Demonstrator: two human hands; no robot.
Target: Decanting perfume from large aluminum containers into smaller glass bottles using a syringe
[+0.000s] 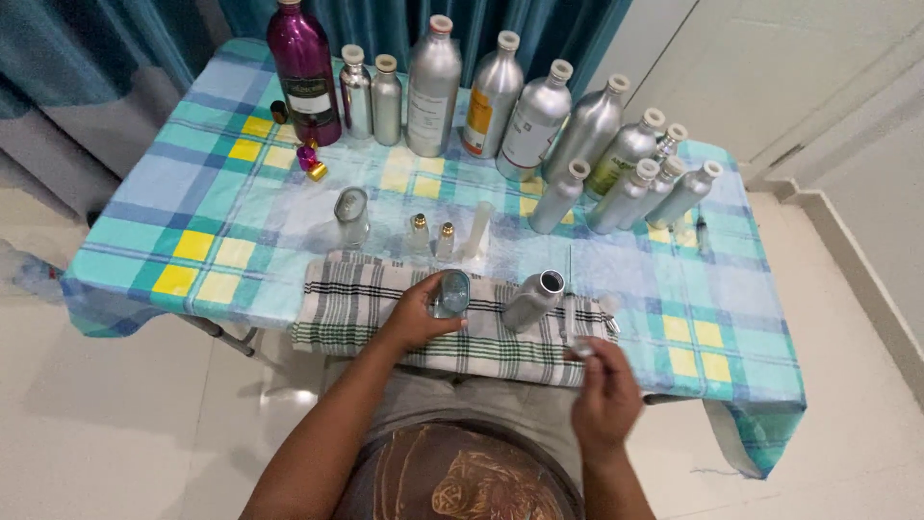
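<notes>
My left hand (416,314) grips a small clear glass bottle (450,293), tilted, over a striped cloth (366,308) at the table's near edge. My right hand (604,389) pinches the lower end of a thin clear dropper or syringe (574,324) just right of an open silver aluminium bottle (532,300) that stands on the cloth. Two small glass vials with gold tops (431,235) and a clear measuring tube (479,229) stand just beyond the cloth.
A checked blue-and-yellow tablecloth (192,212) covers the table. Several silver aluminium bottles (539,120) and a tall purple bottle (304,72) line the far edge. A glass flask (351,216) stands left of centre. Teal curtains hang behind; white tiled floor surrounds the table.
</notes>
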